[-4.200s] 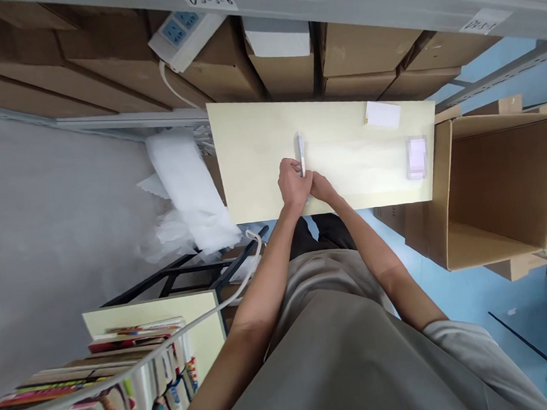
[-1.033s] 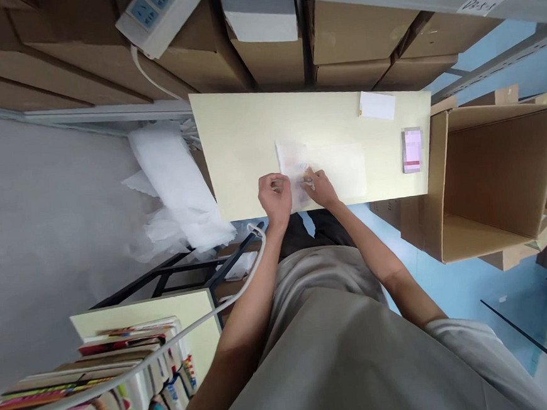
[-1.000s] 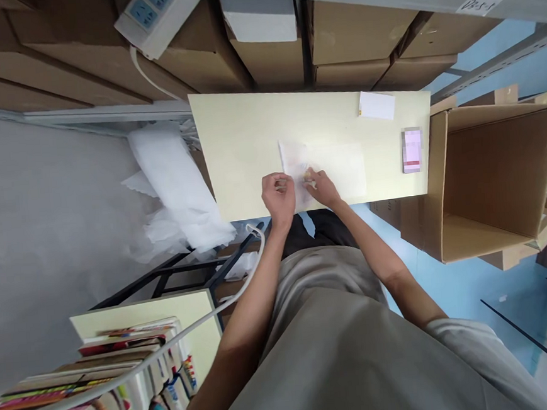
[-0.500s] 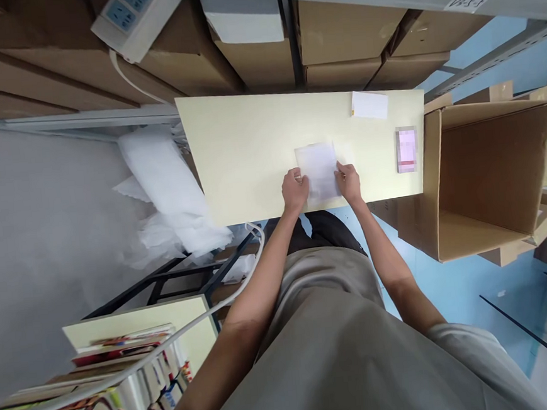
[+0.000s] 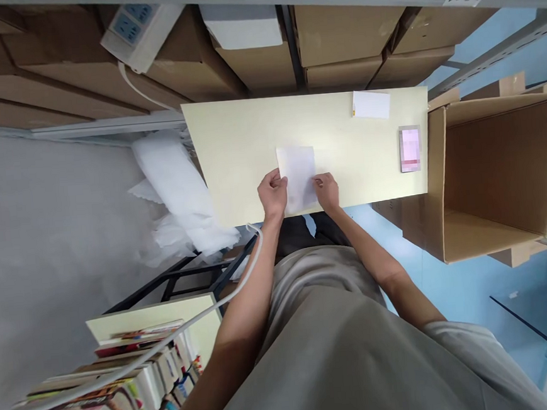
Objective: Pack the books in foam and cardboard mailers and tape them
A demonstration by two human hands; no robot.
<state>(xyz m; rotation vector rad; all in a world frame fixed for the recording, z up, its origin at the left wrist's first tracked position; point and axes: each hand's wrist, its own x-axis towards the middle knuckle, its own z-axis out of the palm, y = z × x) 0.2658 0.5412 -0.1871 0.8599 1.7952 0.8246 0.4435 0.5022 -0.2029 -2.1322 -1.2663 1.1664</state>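
A pale, whitish sheet of paper [image 5: 298, 174] lies over the front part of the cream tabletop [image 5: 231, 151], its lower end close to the front edge. My left hand [image 5: 273, 194] pinches the sheet's left side between thumb and fingers. At its right side my right hand [image 5: 327, 191] has its fingers curled and closed on the margin. Any print on the sheet is too faint to read. Farther right on the table are a white card-like rectangle [image 5: 370, 105] and a phone [image 5: 410, 149] with a blurred pinkish screen.
An open cardboard box [image 5: 498, 168] stands against the table's right end. Cartons [image 5: 349, 31] fill the shelf behind, with a power strip [image 5: 139, 32] there. White packing foam [image 5: 177, 187] hangs at the left. A white cable [image 5: 233, 290] crosses near my left arm, above stacked books [image 5: 127, 393].
Both hands have shifted left along the table together with the sheet. My right hand has turned inward, its fingers now curled at the sheet's right margin. The view has shifted slightly.
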